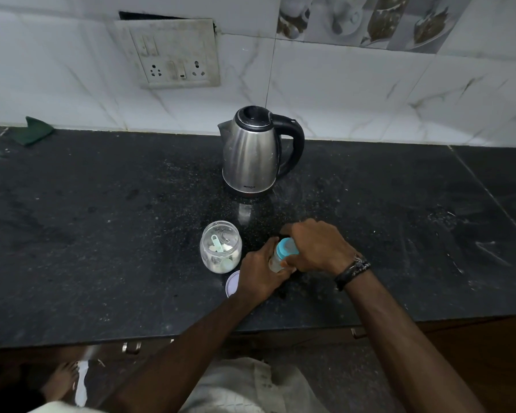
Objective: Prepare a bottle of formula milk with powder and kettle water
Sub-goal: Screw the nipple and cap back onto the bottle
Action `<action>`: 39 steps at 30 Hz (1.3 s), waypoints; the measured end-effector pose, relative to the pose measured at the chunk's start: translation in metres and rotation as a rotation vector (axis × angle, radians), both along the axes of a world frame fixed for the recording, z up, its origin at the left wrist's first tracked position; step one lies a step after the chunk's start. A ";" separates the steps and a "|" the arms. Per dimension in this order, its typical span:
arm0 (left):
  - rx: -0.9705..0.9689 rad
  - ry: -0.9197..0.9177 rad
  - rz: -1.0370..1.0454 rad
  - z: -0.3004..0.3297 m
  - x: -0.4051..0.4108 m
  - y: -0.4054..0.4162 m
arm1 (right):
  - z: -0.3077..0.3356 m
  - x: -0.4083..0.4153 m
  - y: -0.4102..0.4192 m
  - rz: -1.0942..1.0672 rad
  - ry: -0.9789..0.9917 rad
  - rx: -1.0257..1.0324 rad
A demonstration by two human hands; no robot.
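Two hands meet over one bottle, near centre of the dark counter (102, 234). Biggest item: steel kettle (252, 153) at 12 o'clock from the hands, lid down, black handle pointing to 3 o'clock, spout to 9. Next, clear powder jar (220, 247) at 9 o'clock from the bottle, just beside the left hand, lid off, pale green scoop inside w/ powder low in the bottom. Jar's lid (232, 283) lies flat at 6 o'clock of the jar, partly hidden under the left wrist. Baby bottle (276, 260) sits tilted btwn the hands, whitish contents showing low in the body. Left hand (259, 274) wraps the bottle body, fingers curled round it. Right hand (319, 245) covers the blue cap (286, 248) from above, fingers curled down over it.

Step looks like cap work, prob. screwing it on; which way it turns I can't tell. To do it well: left hand keeps the body firm & brings it upright so nothing spills, right hand seats the ring square on the thread before twisting, no cross-threading. Snug, not forced. Keep elbows clear of the open jar.
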State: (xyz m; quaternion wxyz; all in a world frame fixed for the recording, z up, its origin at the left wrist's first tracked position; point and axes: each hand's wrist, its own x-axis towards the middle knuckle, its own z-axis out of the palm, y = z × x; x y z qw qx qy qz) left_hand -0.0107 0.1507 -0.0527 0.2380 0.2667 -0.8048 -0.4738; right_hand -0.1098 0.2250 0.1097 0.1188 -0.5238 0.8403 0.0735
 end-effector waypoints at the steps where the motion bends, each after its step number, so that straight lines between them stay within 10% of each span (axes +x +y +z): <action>1: 0.010 0.005 -0.007 0.000 0.000 0.000 | -0.001 0.001 0.000 0.020 -0.007 0.004; 22: -0.015 0.028 0.014 0.004 0.002 0.004 | -0.018 0.019 -0.002 -0.249 0.230 -0.226; 30: -0.028 0.018 -0.007 0.006 0.003 0.001 | -0.022 -0.003 0.008 0.004 0.020 -0.129; 39: -0.059 0.015 0.029 0.004 0.003 0.003 | -0.039 0.002 0.011 -0.187 0.026 -0.334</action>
